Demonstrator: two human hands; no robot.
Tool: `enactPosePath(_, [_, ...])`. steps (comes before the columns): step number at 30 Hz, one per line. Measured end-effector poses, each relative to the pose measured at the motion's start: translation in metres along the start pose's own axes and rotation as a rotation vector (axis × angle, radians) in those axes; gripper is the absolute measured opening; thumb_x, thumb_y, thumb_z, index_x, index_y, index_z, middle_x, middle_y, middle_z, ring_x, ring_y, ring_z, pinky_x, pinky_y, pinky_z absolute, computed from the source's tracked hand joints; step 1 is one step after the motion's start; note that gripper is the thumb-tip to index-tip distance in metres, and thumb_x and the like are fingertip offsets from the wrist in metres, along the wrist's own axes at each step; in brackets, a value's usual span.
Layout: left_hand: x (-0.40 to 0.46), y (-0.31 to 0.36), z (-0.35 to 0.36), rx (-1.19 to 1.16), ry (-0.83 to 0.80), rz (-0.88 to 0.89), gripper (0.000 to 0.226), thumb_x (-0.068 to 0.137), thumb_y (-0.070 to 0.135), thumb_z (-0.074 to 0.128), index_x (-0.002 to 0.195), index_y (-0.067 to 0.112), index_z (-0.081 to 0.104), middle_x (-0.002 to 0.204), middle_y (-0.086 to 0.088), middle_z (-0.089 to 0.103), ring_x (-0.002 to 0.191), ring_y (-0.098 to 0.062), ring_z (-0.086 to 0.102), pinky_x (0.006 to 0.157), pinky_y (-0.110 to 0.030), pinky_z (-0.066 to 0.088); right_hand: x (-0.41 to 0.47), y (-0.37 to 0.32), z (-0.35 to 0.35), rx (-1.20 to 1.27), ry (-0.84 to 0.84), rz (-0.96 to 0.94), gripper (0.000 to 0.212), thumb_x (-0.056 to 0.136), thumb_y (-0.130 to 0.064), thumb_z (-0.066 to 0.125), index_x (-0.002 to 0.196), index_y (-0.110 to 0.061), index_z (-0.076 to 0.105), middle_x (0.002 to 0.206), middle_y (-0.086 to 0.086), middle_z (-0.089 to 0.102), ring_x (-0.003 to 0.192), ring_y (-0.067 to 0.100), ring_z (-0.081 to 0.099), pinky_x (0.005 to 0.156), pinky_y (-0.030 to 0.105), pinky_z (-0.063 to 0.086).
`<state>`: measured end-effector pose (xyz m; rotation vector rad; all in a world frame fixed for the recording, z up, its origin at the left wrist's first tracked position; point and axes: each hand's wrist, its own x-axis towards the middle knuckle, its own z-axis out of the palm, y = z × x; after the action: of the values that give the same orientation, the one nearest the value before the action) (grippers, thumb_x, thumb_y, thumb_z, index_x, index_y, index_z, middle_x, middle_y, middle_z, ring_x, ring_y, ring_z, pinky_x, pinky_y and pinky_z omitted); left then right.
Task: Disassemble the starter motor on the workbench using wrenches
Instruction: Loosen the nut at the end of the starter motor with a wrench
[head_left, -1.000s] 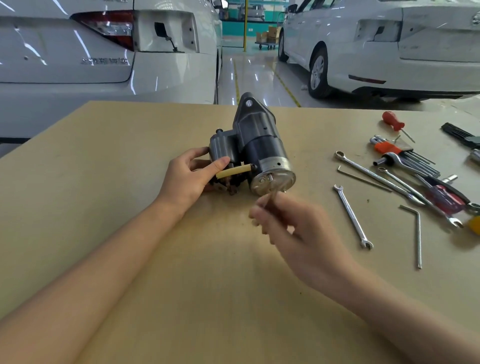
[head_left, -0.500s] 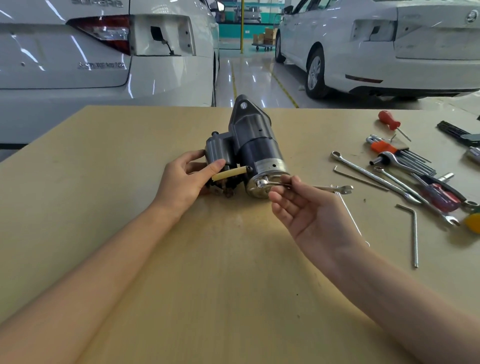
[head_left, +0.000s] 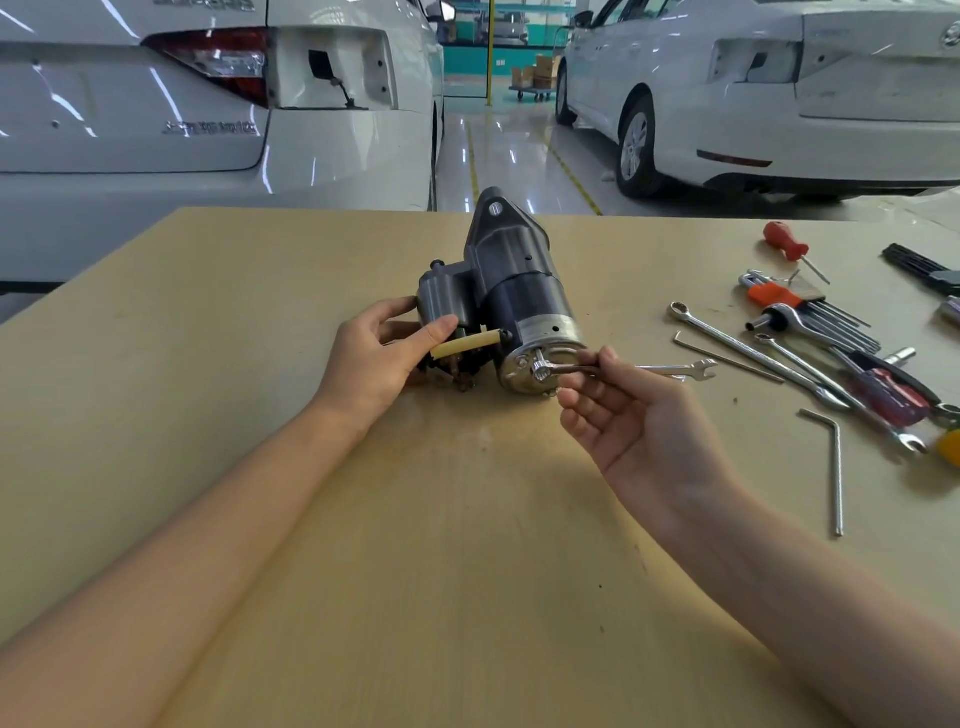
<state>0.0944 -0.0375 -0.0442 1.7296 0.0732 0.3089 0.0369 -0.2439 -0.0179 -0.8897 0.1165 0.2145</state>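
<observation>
Head view: wrench (head_left: 623, 368) on starter motor (head_left: 514, 306) bolt.

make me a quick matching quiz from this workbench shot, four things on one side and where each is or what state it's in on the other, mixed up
Things
1. small wrench
2. starter motor
3. red screwdriver
4. bent hex key

Places or states
A. lying alone on the bench, nearest of the loose tools
B. gripped at its left side by the left hand
C. at the far edge of the tool pile, short red handle
D. pinched in the right hand, ring end on a bolt of the shiny end cap

Pairs: 1-D, 2-B, 3-C, 4-A
</observation>
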Motion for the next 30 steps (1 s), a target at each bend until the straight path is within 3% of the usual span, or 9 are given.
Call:
enactPosePath(10, [0.000,0.000,0.001,0.001,0.015,0.021,0.056,0.081,0.030,0.074,0.131,0.012,0.055,0.097,0.004,0.068,0.072,0.008,0.066,0.053,-0.007,0.046,-0.001,0.002,-0.001,0.068,0.037,-0.010,0.023,0.097,-0.011,0.046,0.082,-0.002,0.061,0.066,0.013,0.069,0.061,0.020,0.070,0.053,0.023,0.055])
enactPosePath(13, [-0.001,0.000,0.001,-0.001,0.014,0.014,0.058,0.081,0.031,0.074,0.132,0.012,0.055,0.097,0.004,0.069,0.073,0.005,0.067,0.056,-0.009,0.048,-0.002,0.003,-0.001,-0.018,-0.004,-0.116,0.021,0.097,-0.010,0.047,0.086,0.000,0.062,0.071,0.015,0.070,0.069,0.025,0.072,0.059,0.026,0.056])
enactPosePath(18, [-0.002,0.001,0.001,-0.002,0.012,0.015,0.058,0.081,0.031,0.074,0.132,0.012,0.054,0.097,0.004,0.068,0.073,0.008,0.066,0.054,-0.007,0.046,-0.003,-0.004,0.008,-0.671,-0.008,-0.531,0.019,0.096,-0.011,0.052,0.081,-0.013,0.064,0.064,0.006,0.068,0.060,0.020,0.068,0.057,0.026,0.052])
enactPosePath(22, [-0.002,0.002,0.001,-0.011,0.003,-0.005,0.061,0.079,0.031,0.075,0.133,0.010,0.055,0.102,-0.001,0.070,0.080,-0.002,0.068,0.061,-0.014,0.052,-0.001,-0.009,0.029,-1.582,-0.115,-0.919,0.016,0.096,-0.019,0.054,0.083,-0.012,0.059,0.069,0.001,0.057,0.060,0.018,0.051,0.056,0.029,0.037])
enactPosePath(26, [-0.002,0.002,0.001,0.003,0.006,-0.006,0.063,0.077,0.036,0.075,0.132,0.014,0.055,0.104,0.000,0.070,0.093,-0.012,0.068,0.080,-0.028,0.056,-0.009,0.007,0.049,-2.119,-0.341,-0.949,0.012,0.094,-0.008,0.048,0.102,-0.011,0.056,0.096,0.005,0.052,0.085,0.024,0.056,0.065,0.030,0.035])
enactPosePath(28, [-0.002,0.002,0.001,0.015,0.008,0.003,0.062,0.078,0.037,0.075,0.133,0.015,0.054,0.104,0.001,0.070,0.093,-0.011,0.068,0.076,-0.025,0.055,-0.013,0.008,0.050,-2.240,-0.366,-0.945,0.015,0.091,-0.003,0.050,0.104,-0.009,0.055,0.092,0.006,0.047,0.081,0.023,0.050,0.067,0.031,0.032])
enactPosePath(30, [-0.001,0.001,0.001,0.017,0.013,0.004,0.061,0.078,0.037,0.075,0.132,0.015,0.055,0.104,0.000,0.070,0.092,-0.011,0.068,0.073,-0.021,0.053,-0.016,0.006,0.046,-2.255,-0.386,-1.013,0.010,0.085,-0.004,0.062,0.091,-0.011,0.058,0.080,0.003,0.044,0.069,0.020,0.045,0.064,0.030,0.038])
